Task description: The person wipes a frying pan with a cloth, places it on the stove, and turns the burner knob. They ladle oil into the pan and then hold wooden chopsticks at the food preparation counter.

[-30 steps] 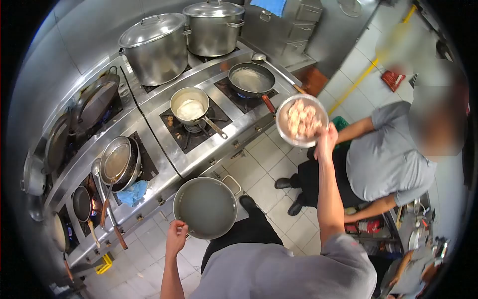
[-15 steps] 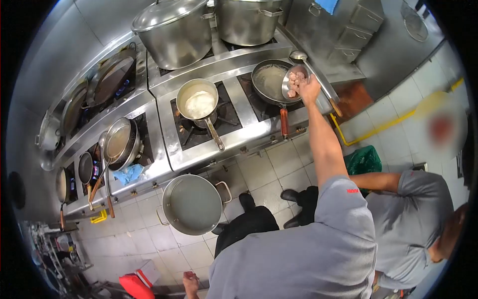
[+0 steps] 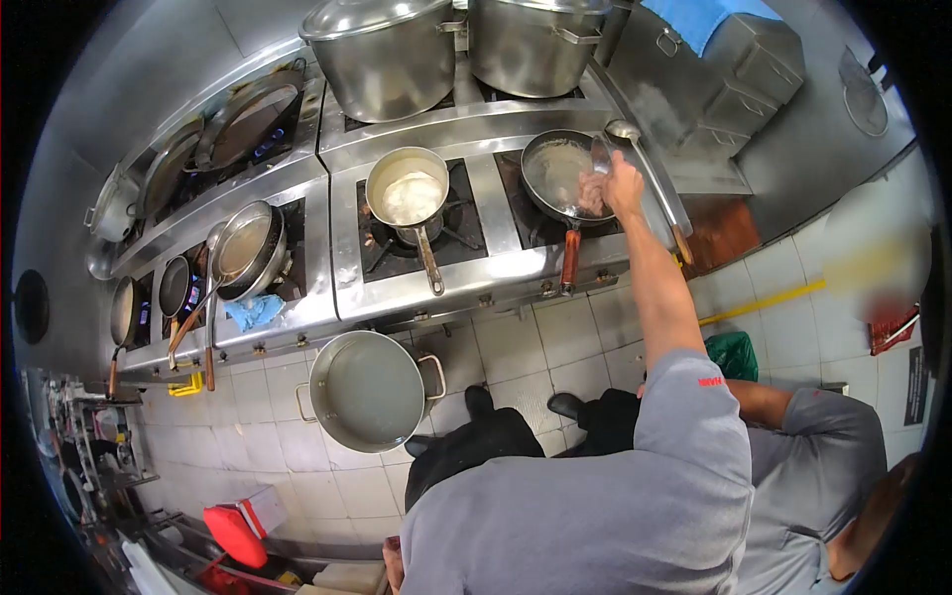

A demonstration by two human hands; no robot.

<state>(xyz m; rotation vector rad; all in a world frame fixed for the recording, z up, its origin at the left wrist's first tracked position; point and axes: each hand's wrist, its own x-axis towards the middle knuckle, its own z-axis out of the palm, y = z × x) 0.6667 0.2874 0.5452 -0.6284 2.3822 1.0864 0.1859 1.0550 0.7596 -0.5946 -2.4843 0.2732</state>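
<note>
My right hand grips a small metal bowl, tipped over the right side of a dark frying pan. Pale pink pieces of meat are at the pan's right edge, below the bowl. The pan has a red-brown handle and whitish contents. Only part of my left hand shows at the bottom, beside my body; its fingers cannot be made out. Left of the frying pan, a saucepan with white contents rests on a burner.
Two large lidded pots stand behind. A wide pot of liquid is below the stove's front edge. A ladle lies right of the frying pan. More pans sit at left. A co-worker is close on my right.
My right hand has carried the bowl of meat to the frying pan and tipped it; meat has slid toward the pan. My left hand has moved down, away from the wide pot. The view has shifted.
</note>
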